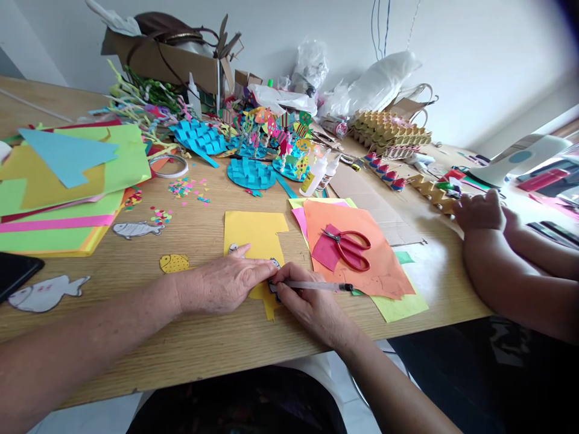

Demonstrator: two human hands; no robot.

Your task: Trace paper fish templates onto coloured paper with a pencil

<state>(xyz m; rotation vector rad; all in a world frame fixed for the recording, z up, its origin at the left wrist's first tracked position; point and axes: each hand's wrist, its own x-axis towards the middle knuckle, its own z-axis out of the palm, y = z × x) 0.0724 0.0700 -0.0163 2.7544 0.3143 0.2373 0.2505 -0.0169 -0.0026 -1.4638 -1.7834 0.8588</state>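
Note:
My left hand (228, 283) lies flat on a yellow paper sheet (256, 232), fingers pressed down on a small paper cutout under them. My right hand (307, 301) is closed around a clear pen (319, 286), its tip against the cutout's edge on the yellow sheet. Red scissors (350, 246) rest on a pink scrap atop an orange sheet (384, 265) just right of my hands.
Another person's arms (497, 253) rest on the table's right side. Stacked coloured sheets (58, 193) and paper fish cutouts (45, 293) lie left. Blue folded-paper crafts (251, 172), glue bottles (314, 175), egg cartons (389, 129) and a cardboard box (167, 57) crowd the back.

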